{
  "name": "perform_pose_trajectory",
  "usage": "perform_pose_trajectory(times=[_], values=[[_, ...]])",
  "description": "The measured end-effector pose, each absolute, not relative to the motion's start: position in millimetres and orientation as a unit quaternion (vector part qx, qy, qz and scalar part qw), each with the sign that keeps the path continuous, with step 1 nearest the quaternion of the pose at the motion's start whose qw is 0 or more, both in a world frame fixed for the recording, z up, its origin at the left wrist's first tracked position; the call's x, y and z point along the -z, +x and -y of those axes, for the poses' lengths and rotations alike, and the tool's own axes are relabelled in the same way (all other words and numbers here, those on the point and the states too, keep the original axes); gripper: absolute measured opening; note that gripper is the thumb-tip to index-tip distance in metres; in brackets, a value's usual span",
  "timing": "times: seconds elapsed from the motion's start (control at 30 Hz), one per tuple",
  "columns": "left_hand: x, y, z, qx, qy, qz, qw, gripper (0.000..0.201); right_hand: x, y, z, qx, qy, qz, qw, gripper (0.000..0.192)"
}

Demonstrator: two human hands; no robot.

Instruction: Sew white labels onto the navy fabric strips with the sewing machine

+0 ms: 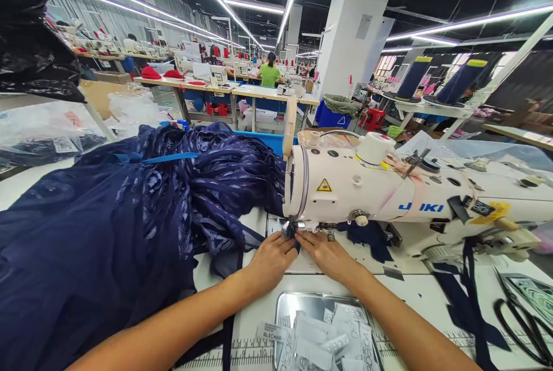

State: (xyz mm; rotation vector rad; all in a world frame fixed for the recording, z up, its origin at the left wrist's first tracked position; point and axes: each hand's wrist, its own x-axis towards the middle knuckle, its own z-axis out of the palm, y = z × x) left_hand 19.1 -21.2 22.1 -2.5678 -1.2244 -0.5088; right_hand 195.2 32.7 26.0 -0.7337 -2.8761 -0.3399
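A white sewing machine [345,178] stands in front of me, its head over the needle area. My left hand [273,260] is just left of the presser foot [291,226], fingers closed on a small piece of navy fabric [294,244]. Close on the other side, my right hand [325,253] has its fingers pressed together at the same piece; the fingertips partly hide it. Left of the machine lies a large heap of gathered navy fabric [142,215], with a blue strip [170,158] on top.
Below my hands, a metal tray [283,300] holds several white printed labels [317,330]. Black scissors [521,319] and navy scraps [466,302] lie at the right. Two navy thread cones [412,80] stand behind. A person [270,74] in green sits farther back.
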Motion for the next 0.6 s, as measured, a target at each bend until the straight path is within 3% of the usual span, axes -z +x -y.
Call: perform_pose_trajectory(times=[0.6], values=[[-18.5,32.5,15.3,0.19,-0.852,0.456,0.175,0.014,-32.3,191.4,-34.5,0.124,-0.262,0.955,0.059,0.049]])
